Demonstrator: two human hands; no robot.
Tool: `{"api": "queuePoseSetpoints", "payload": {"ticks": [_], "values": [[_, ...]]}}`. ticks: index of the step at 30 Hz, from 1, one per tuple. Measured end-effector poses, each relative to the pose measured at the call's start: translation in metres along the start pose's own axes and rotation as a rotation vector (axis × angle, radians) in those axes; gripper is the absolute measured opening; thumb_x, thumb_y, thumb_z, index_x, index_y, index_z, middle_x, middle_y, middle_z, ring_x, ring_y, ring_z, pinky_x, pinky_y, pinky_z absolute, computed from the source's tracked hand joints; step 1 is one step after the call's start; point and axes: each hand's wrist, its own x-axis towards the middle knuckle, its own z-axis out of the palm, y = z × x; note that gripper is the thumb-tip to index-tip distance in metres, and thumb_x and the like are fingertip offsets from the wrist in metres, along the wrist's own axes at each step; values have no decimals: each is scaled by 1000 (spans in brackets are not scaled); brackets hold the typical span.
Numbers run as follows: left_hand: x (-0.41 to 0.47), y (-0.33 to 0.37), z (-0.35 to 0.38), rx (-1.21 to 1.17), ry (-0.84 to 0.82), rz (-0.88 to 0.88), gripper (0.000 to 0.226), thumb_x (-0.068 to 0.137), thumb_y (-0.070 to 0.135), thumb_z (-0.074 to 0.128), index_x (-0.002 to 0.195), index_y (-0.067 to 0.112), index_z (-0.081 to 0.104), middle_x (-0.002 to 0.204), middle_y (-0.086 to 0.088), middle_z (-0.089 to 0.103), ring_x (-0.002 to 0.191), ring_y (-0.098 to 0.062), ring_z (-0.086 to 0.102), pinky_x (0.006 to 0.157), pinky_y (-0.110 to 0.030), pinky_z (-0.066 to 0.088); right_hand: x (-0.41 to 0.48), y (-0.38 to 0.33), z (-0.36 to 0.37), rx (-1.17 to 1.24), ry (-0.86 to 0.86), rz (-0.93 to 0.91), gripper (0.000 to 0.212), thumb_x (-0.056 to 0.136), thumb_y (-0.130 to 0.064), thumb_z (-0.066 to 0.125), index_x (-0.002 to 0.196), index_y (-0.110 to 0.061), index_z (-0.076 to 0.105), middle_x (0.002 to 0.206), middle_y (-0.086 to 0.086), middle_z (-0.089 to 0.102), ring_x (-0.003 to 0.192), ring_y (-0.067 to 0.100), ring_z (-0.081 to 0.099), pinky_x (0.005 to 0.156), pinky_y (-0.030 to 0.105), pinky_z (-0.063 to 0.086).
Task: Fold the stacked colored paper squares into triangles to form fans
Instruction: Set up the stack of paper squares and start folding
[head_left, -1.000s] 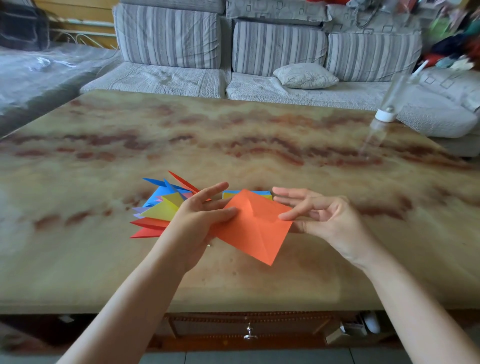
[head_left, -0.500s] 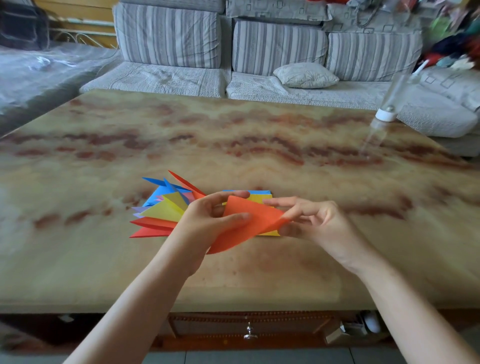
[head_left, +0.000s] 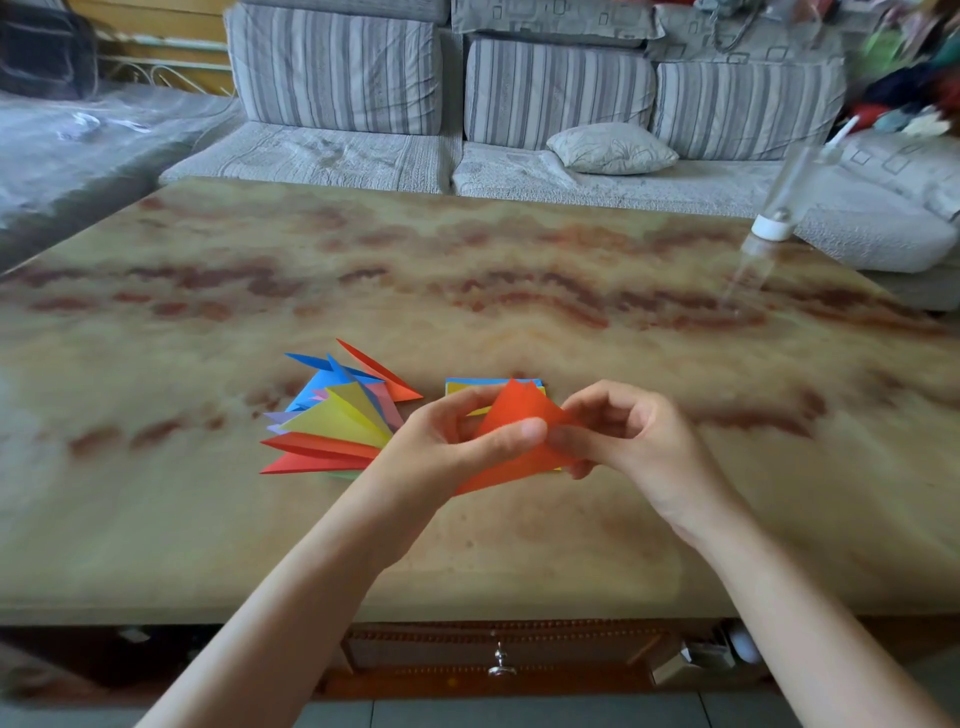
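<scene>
Head view. The left grip (head_left: 436, 448) and right grip (head_left: 641, 441) both pinch an orange paper sheet (head_left: 519, 411), bent over and held just above the desk (head_left: 519, 551). Behind it lies the stack of squares (head_left: 462, 387); folded triangles (head_left: 337, 422) fan out at left.

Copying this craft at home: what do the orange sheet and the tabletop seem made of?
Orange sheet: thin matte paper, it seems; it curls softly without glare. Tabletop: glossy veined stone or a laminate imitation; brown swirls under a soft sheen.

Soft daylight, wide-angle edge bending, slight motion blur.
</scene>
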Motion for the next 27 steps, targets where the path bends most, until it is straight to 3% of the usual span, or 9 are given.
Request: {"api": "queuePoseSetpoints", "payload": {"ticks": [3, 8, 15, 18, 21, 27], "values": [[1, 0, 1, -26, 2, 12, 44, 77, 18, 70, 120, 20, 60, 104, -7, 73, 97, -20, 68, 86, -26, 52, 0, 0, 1, 11, 32, -5, 18, 72, -1, 75, 81, -9, 62, 63, 5, 63, 49, 20, 56, 50, 25, 48], [1, -1, 0, -19, 36, 29, 34, 93, 5, 52, 120, 23, 60, 106, -10, 72, 105, -33, 64, 94, -42, 47, 0, -2, 0, -6, 33, 14, 25, 61, -19, 77, 81, -13, 64, 64, 2, 65, 50, 18, 58, 51, 23, 48], [1, -1, 1, -12, 58, 48, 32, 92, 7, 54, 119, 22, 61, 103, -9, 73, 96, -25, 68, 85, -35, 52, 0, -3, 0, -7, 38, 25, 20, 64, -15, 77, 79, -12, 64, 61, -1, 66, 48, 17, 57, 50, 22, 48], [2, -1, 1, -4, 106, 61, 26, 88, 5, 59, 106, 22, 65, 91, -2, 75, 81, -13, 70, 70, -23, 55, 0, -2, -2, -6, 44, 32, 18, 68, -9, 77, 80, -11, 64, 63, 0, 65, 50, 18, 56, 50, 22, 48], [4, -3, 2, 51, 156, 86, 26, 85, 0, 62, 92, 25, 67, 77, 4, 75, 70, -6, 69, 63, -17, 53, 0, -4, -2, 6, 63, 31, 22, 65, -15, 77, 83, -8, 66, 66, 2, 67, 54, 19, 57, 51, 22, 48], [2, -4, 9, -22, 224, 138, 17, 85, -1, 63, 92, 13, 68, 76, 2, 75, 68, -6, 69, 58, -16, 52, -3, -7, 7, 225, 160, 121, 34, 62, -22, 75, 91, -9, 66, 72, 2, 70, 59, 16, 61, 55, 25, 55]]}}
